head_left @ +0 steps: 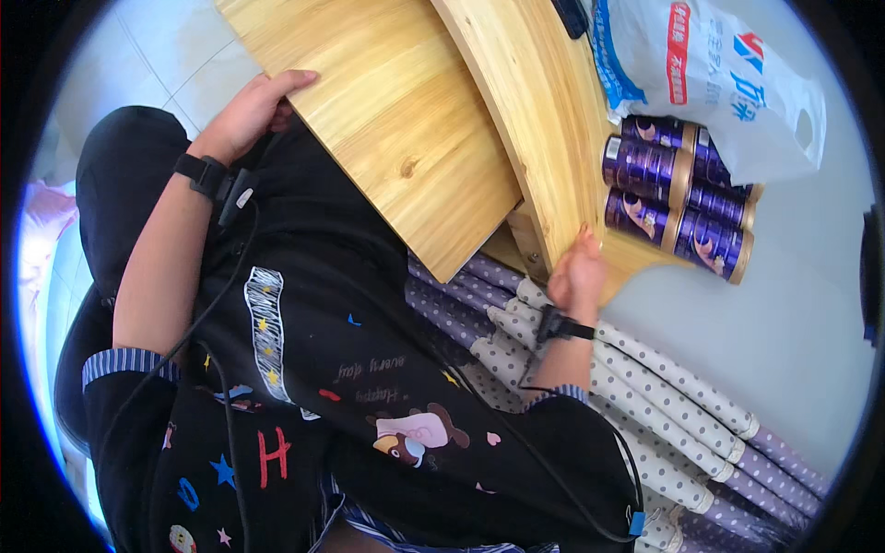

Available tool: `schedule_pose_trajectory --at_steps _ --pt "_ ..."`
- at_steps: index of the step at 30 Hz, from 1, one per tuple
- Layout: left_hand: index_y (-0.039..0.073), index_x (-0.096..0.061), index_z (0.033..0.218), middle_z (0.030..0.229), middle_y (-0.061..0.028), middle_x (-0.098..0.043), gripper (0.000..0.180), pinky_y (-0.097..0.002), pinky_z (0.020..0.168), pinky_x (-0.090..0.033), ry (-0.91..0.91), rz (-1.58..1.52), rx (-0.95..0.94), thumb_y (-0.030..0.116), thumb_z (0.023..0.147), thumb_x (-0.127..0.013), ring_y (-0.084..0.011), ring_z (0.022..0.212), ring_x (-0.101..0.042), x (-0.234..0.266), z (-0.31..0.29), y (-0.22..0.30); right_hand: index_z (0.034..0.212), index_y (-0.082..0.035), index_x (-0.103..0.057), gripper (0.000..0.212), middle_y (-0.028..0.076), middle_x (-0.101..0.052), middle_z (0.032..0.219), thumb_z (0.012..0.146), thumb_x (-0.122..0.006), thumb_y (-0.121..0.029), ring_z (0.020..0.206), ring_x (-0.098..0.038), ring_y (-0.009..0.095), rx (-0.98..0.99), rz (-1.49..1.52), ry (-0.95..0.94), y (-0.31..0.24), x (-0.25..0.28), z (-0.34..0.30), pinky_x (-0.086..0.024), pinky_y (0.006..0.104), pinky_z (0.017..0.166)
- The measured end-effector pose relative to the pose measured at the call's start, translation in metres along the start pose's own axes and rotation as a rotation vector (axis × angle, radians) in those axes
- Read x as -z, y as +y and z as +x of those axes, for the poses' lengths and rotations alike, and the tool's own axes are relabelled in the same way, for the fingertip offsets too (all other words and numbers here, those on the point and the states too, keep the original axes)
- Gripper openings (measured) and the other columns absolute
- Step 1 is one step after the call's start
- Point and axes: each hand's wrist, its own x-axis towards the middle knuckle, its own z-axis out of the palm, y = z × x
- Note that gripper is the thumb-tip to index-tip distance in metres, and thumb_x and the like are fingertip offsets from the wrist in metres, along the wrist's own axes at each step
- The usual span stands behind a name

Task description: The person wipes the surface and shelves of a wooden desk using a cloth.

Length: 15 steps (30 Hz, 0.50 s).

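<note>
A light wooden board (387, 138), like a pull-out shelf, juts out from under the wooden desktop (544, 138). My left hand (247, 118) grips the board's near left edge, thumb on top and fingers curled beneath, where they are partly hidden. At the desktop's near right end, my right hand (581, 269) is closed round the edge, its fingertips on the upper face. A small metal fitting (533, 258) shows under the desktop beside the board's right corner.
Several purple cans (641, 168) lie stacked on the desk, with a white plastic bag (719, 92) over them. A dark object (572, 17) sits at the far edge. Polka-dot curtain fabric (645, 378) hangs right of my lap. Pale floor tiles (175, 46) show at upper left.
</note>
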Motion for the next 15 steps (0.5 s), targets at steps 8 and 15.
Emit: schedule_pose_trajectory --at_steps 8,15 --pt "0.013 -0.065 0.088 0.064 0.007 -0.043 0.029 -0.0264 0.057 -0.029 0.146 -0.043 -0.004 0.039 0.1 -0.064 -0.0074 0.058 -0.034 0.011 -0.003 0.004 0.112 -0.016 -0.075 0.024 0.02 -0.064 0.128 0.092 -0.062 -0.015 0.104 -0.065 0.043 1.26 -0.335 0.024 -0.174 -0.222 -0.103 -0.053 0.0505 0.088" --pt "0.008 -0.067 0.116 0.091 -0.0006 -0.07 0.038 -0.0288 0.062 -0.043 0.258 -0.024 -0.064 0.04 0.096 -0.066 -0.012 0.073 -0.061 -0.021 0.007 0.008 0.127 -0.021 -0.068 0.033 0.022 -0.063 0.133 0.095 -0.059 -0.027 0.099 -0.066 0.044 0.994 -0.453 0.081 -0.218 -0.24 -0.112 -0.056 0.0529 0.084"
